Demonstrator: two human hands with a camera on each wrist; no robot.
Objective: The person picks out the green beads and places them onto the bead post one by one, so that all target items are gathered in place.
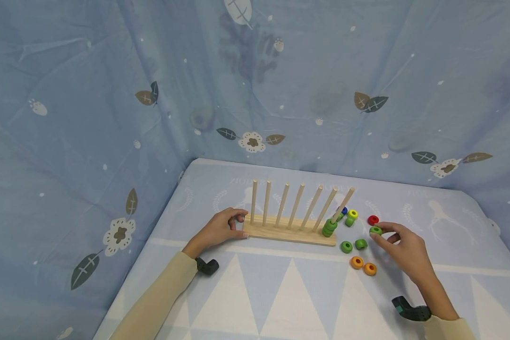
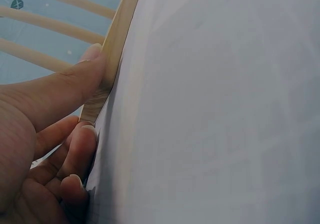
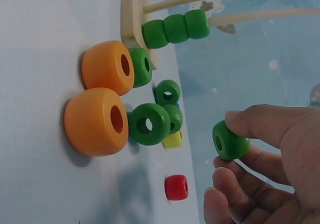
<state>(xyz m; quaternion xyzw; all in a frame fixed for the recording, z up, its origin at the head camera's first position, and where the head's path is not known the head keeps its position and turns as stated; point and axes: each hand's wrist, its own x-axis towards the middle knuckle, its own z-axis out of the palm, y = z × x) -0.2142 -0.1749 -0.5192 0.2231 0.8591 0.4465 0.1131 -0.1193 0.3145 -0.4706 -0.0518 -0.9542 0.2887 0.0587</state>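
Note:
My left hand [image 1: 220, 230] grips the left end of a wooden peg stand [image 1: 290, 235], thumb against the front edge and fingers curled at the end. A row of upright pegs rises from its base. On the rightmost peg sits a stack of three green beads [image 3: 175, 28]. Right of the stand, my right hand [image 1: 408, 250] pinches a green bead [image 3: 231, 140] between thumb and fingers, raised off the table, its hole partly visible. Below that hand lie more loose green beads [image 1: 346, 247] and two orange beads [image 1: 357, 262].
A red bead [image 1: 373, 220] lies behind the right hand. Near the stand's right end are a yellow bead [image 1: 352, 214] and a blue bead [image 1: 344, 210], partly hidden by the peg. Patterned blue cloth [image 1: 255, 85] hangs behind the cloth-covered table [image 1: 238, 302].

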